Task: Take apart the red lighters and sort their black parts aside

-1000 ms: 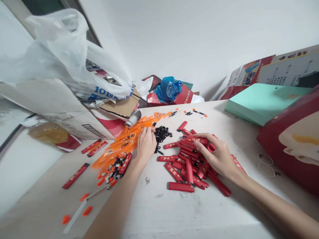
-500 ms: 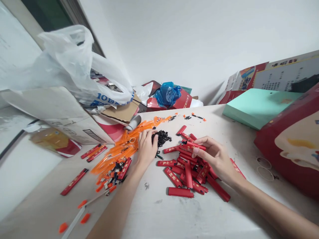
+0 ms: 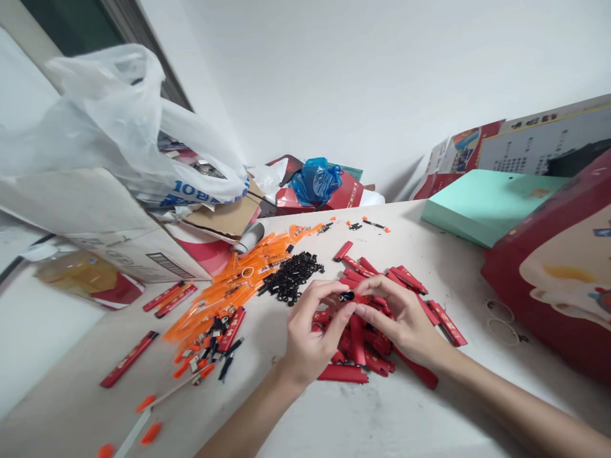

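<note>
Red lighter pile (image 3: 377, 318) at frame centre; left hand (image 3: 312, 331) and right hand (image 3: 405, 321) meet above it, fingertips pinched together on small black part (image 3: 347, 296). Black parts heap (image 3: 291, 277) just upper left.

You have two hands at work, left hand (image 3: 312, 334) and right hand (image 3: 405, 321), pinching one small black part (image 3: 347, 296) between them. Under your grip lies one pile of red casings (image 3: 382, 305), too overlapped to count. Left of your grip: one heap of black parts (image 3: 291, 277), three separate red casings (image 3: 165, 299).
</note>
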A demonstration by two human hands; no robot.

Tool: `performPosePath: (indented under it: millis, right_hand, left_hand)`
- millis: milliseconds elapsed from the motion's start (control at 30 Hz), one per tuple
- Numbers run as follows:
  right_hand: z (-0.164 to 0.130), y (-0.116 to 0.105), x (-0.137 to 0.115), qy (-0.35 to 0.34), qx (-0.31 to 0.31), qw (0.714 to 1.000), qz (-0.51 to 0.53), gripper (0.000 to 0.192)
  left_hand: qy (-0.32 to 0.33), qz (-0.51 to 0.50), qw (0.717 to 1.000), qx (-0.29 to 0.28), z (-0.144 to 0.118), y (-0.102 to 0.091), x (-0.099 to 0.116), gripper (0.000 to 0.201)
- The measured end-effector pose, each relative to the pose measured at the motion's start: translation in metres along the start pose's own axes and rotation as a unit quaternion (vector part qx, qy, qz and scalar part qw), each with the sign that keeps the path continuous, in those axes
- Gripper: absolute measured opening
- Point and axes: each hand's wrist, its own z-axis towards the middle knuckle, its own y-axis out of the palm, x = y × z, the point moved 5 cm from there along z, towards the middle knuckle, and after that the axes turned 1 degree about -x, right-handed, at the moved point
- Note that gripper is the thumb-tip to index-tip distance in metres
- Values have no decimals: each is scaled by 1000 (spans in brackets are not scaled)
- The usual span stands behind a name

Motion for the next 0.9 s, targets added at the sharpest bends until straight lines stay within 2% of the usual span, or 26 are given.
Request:
performPosePath:
  millis: [200, 467, 533, 633, 700, 900]
  right_hand:
    - [-3, 2, -6, -87, -8, 991, -98, 17]
    - [-4, 0, -15, -166, 26, 972, -161, 19]
    - [-5, 0, -17, -177, 31, 968, -175, 22]
    - [-6, 0, -17, -182, 46, 962, -198, 27]
    - [-5, 0, -17, -180, 54, 960, -208, 31]
    - [-6, 3, -21, -210, 57, 952, -217, 31]
  left_hand:
    - [76, 35, 996, -23, 4, 0, 13, 28]
    - [115, 57, 991, -43, 4, 3, 18, 24]
    - [173, 106, 978, -56, 3, 2, 19, 24]
    - [262, 202, 941, -71, 2, -1, 15, 27]
    - [245, 219, 942, -70, 7, -6, 6, 28]
    - [194, 144, 966, -89, 10, -6, -7, 35]
